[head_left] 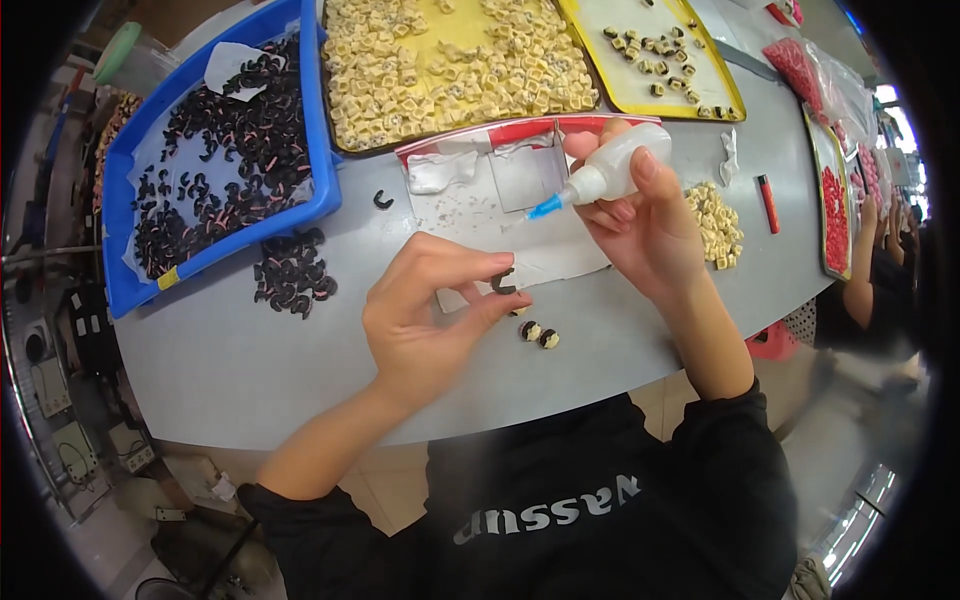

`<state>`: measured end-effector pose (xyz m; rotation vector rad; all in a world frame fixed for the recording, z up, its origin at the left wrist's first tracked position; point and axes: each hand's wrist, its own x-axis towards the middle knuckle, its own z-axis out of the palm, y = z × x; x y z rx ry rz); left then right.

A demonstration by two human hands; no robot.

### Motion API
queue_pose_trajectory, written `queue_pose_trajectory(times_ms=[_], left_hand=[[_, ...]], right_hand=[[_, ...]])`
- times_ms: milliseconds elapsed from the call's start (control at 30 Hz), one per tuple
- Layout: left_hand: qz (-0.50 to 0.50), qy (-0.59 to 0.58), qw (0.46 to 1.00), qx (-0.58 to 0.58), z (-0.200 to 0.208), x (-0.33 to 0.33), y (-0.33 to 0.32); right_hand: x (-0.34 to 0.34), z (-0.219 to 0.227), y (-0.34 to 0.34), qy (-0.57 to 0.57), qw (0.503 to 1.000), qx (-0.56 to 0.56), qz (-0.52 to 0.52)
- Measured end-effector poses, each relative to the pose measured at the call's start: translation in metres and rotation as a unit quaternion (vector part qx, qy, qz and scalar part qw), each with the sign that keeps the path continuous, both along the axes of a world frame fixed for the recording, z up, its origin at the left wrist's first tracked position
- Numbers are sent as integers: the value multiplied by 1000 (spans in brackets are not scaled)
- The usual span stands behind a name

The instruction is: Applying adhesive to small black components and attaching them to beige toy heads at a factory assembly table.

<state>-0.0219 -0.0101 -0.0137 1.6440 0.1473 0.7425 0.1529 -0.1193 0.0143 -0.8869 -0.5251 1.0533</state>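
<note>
Between the thumb and forefinger of my left hand (425, 310) is a small black C-shaped piece (502, 283). My right hand (650, 215) grips a white squeeze bottle (622, 165), tilted so that its blue nozzle tip (545, 207) points down and left, above and apart from the black piece. Under both hands lies a white sheet (465, 215) with specks on it. Close to my left fingertips, a few small cream-and-black pieces (540, 334) rest on the grey table (330, 380).
A blue tray (325, 170) of black curved pieces stands at left, with a loose pile (293, 275) before it. Yellow trays (735, 95) with small cream pieces are at the back. A cream pile (715, 225) and red marker (768, 204) lie right. Another person (865, 280) sits far right.
</note>
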Motion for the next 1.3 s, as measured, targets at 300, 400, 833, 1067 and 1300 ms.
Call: queue_pose_trajectory(times_ms=[300,400,833,1067,1300], left_hand=[[-24,10,999,-19,-5,1,-4],[18,-7,998,-64,-2,3,-10],[-20,19,999,-15,-4,-1,-6],[-19,7,1000,-18,-4,0,-7],[10,-19,998,-64,-3,3,-10]], right_hand=[[-16,6,3,-89,992,-67,-62],[-17,6,2,-115,988,-68,-73],[-22,5,4,-130,988,-53,-57],[-22,6,4,-141,987,-57,-47],[-21,7,4,-144,986,-71,-45]])
